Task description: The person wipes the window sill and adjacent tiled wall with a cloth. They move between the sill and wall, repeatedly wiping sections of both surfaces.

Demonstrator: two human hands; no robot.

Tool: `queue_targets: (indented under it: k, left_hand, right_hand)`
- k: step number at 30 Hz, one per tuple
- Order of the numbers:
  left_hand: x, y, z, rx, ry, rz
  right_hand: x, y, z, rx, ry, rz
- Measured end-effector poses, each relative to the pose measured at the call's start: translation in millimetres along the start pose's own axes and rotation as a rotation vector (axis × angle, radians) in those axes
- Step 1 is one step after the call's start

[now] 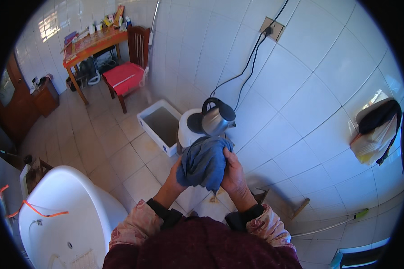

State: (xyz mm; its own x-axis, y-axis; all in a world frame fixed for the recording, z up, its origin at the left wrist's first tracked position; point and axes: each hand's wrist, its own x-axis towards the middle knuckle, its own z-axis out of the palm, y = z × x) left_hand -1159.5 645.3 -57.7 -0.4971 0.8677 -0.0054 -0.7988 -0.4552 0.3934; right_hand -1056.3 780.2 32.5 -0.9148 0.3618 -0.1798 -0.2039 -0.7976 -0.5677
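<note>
A crumpled blue-grey cloth [203, 164] is held up in front of me between both hands. My left hand [175, 178] grips its left side, the fingers mostly hidden by the folds. On the right side my right hand [234, 169] presses its thumb against the fabric. Just beyond the cloth stands a steel electric kettle [215, 121] with a black lid and handle. It sits tilted in the view beside a round black pad on a white rounded stand [186, 132], whose lower part the cloth partly covers.
A white foam box [148, 129] of murky water stands left of the stand. Black cords [245, 70] run up to a wall socket [272, 29]. At lower left is a white bathtub [97, 198]. A chair [124, 77] and a cluttered table [97, 43] stand farther back. Bags [377, 131] hang at right.
</note>
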Motion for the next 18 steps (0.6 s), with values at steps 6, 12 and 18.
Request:
queue_targets:
  k: [6,12,18]
  left_hand:
    - [2.8,-23.9,-28.7,-0.208,0.101,-0.012]
    - [-3.3,-40.0,-49.9,-0.128,0.027,-0.133]
    - [-18.1,-37.7,-36.0,0.255,0.06,-0.17]
  right_hand:
    - [-2.6,12.3,-2.3,0.008,0.088,0.0]
    - [-10.3,30.0,2.0,-0.154,0.098,-0.113]
    - [-10.9,30.4,2.3,-0.185,0.097,-0.092]
